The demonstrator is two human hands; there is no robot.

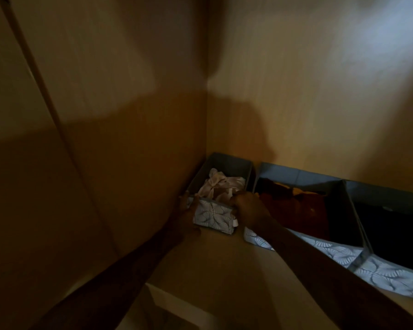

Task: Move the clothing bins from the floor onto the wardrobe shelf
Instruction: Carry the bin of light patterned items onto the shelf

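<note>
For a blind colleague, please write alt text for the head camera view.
Both hands hold a small leaf-patterned fabric bin of pale clothes in the corner of a dim wooden wardrobe shelf: left hand, right hand. Two larger matching bins stand to its right, holding dark clothes.

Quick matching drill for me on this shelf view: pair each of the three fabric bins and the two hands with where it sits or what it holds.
Things:
1. narrow leaf-print fabric bin
2. middle leaf-print fabric bin
3. right leaf-print fabric bin
4. left hand

Matches:
A. holds dark clothing, at the frame's right edge
B. holds rust-red clothing
C. on the corner bin's left side
D. in the shelf corner, holds white clothing

Pairs: 1-D, 2-B, 3-A, 4-C
</note>
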